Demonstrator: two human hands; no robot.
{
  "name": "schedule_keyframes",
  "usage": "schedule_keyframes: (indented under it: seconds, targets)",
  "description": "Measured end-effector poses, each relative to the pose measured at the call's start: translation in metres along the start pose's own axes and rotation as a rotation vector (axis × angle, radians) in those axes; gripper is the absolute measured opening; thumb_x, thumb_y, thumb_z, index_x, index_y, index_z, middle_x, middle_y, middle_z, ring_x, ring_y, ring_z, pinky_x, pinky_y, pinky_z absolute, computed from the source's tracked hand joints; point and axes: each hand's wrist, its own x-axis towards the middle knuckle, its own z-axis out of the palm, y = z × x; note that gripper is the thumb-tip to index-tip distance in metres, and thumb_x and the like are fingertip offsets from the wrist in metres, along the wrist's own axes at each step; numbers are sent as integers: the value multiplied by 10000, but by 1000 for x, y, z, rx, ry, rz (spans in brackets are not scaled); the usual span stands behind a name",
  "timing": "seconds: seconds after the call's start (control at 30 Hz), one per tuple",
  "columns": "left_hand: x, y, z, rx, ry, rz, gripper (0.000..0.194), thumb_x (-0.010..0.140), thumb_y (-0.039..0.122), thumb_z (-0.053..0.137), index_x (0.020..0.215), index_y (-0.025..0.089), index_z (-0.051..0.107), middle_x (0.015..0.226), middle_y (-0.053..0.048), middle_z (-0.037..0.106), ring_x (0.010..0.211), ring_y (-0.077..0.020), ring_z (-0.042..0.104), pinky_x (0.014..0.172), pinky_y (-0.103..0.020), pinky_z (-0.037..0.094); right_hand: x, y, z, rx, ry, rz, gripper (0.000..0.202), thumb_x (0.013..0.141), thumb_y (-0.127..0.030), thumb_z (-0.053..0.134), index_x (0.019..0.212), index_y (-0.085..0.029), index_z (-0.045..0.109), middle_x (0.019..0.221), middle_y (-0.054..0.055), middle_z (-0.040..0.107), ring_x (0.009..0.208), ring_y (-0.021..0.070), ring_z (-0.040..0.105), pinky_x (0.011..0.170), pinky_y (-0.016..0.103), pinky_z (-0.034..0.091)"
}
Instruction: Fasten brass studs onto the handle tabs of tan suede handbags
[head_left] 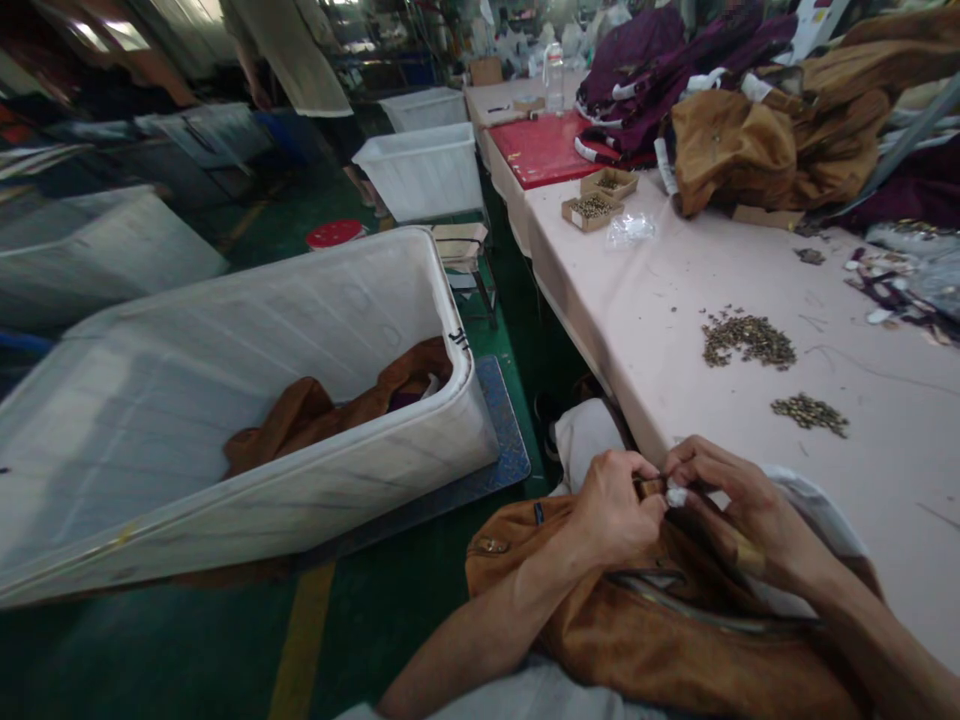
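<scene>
A brown bag [600, 640] with a zipper lies across my lap, against the table's edge. My left hand [621, 505] is closed on a brown strap end [648, 488] above the bag. Close beside it on the right, my right hand [724, 490] pinches a white wrapped piece [676, 495] at the same strap. The fingertips of both hands nearly meet there. Which small parts lie between the fingers is too small to tell.
On the pink table [637, 330] are metal-piece piles [750, 340], small boxes [592, 210], brown bags [735, 140] and purple bags [637, 60]. A large white bin [375, 480] holding brown items stands at the left. A person [296, 60] stands farther back.
</scene>
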Motion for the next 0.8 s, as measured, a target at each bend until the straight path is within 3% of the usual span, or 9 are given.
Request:
schedule_keyframes:
  seconds: [0.3, 0.43, 0.57, 0.8]
  targets:
    - [-7, -6, 12, 132, 60, 156, 108, 766, 179, 658, 862, 156, 700, 802, -58, 703, 729, -200, 621, 675, -304, 432, -4, 10, -2, -14, -43, 178, 89, 976, -292, 570, 929, -217, 571, 964, 54, 668, 871, 205, 640, 765, 327, 520]
    - [-14, -7, 15, 204, 66, 223, 210, 768, 146, 617, 977, 171, 621, 913, -79, 699, 838, -241, 646, 764, -340, 458, -8, 17, -7, -97, -149, 265, 127, 923, -250, 608, 1043, -216, 587, 907, 32, 700, 745, 186, 636, 671, 304, 509]
    - [-17, -5, 15, 204, 38, 236, 352, 776, 126, 596, 1112, 195, 513, 897, -49, 656, 785, -222, 617, 720, -329, 433, -9, 22, -12, -60, -237, 254, 186, 920, -202, 596, 1102, -221, 564, 976, 45, 720, 802, 197, 668, 720, 317, 523]
    - [-16, -3, 12, 171, 48, 271, 298, 793, 139, 600, 1044, 222, 462, 886, -25, 626, 777, -214, 605, 690, -320, 417, -9, 19, -6, 156, -185, 310, 203, 969, -308, 605, 1131, -195, 556, 1088, 90, 714, 941, 230, 679, 842, 361, 549]
